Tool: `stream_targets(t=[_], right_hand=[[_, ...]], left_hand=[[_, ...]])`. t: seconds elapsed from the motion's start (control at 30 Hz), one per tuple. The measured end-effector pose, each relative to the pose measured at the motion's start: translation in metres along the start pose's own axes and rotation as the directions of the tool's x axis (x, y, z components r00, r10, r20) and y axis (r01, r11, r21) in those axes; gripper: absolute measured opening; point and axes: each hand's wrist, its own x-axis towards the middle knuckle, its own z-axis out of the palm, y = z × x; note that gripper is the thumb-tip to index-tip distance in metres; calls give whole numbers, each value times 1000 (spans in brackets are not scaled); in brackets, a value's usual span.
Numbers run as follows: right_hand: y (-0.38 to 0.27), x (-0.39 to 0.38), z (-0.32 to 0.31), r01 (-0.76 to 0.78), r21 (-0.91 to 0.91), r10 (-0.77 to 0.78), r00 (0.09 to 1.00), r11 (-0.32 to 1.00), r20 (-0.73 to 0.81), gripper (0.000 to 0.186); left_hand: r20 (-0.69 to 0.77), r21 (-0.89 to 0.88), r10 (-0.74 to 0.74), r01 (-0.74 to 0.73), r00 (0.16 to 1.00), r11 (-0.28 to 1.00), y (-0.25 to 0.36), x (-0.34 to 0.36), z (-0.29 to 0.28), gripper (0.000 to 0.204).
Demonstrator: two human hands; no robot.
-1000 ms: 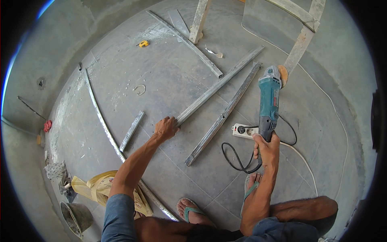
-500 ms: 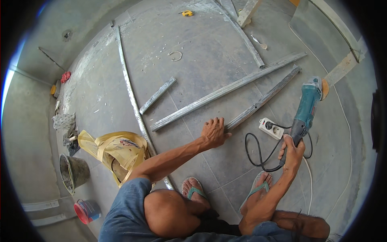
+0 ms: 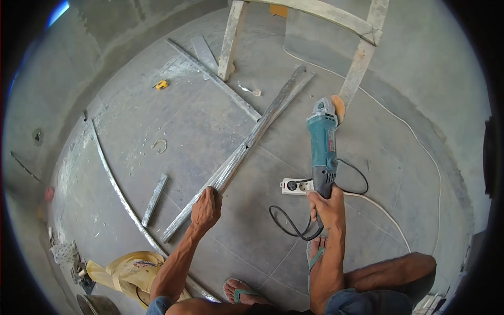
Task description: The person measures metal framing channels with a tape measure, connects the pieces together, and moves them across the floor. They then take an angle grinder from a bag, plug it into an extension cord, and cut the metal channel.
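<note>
My left hand is closed around the near end of a grey metal profile. That profile slants away to the far side, lying over or right against a second shiny metal profile; whether they touch along their length I cannot tell. In my right hand is a teal and black angle grinder, gripped by its rear handle. An orange-tan disc sits at its head, pointing away from me. Its black cord loops down beside a white power strip on the floor.
Another long profile and a short offcut lie to the left. Farther off are one more profile, a yellow tape measure and a wooden frame. A yellow bag stands near my left arm. A white cable runs along the right.
The view has swung right. My left hand has brought the grey profile leftward, against the longer shiny one. The grinder stays in my right hand, now held more upright in view.
</note>
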Motion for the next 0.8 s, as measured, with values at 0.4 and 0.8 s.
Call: stream_targets(t=[0.4,0.8], right_hand=[[-7,-11,-30,-14,48,13,1000,999,11,23],[-2,-7,-51,-71,79,76,995,994,-61,27]], left_hand=[[116,46,52,-57,992,997,26,153,-6,39],[81,43,109,-113,991,993,35,224,62,48]])
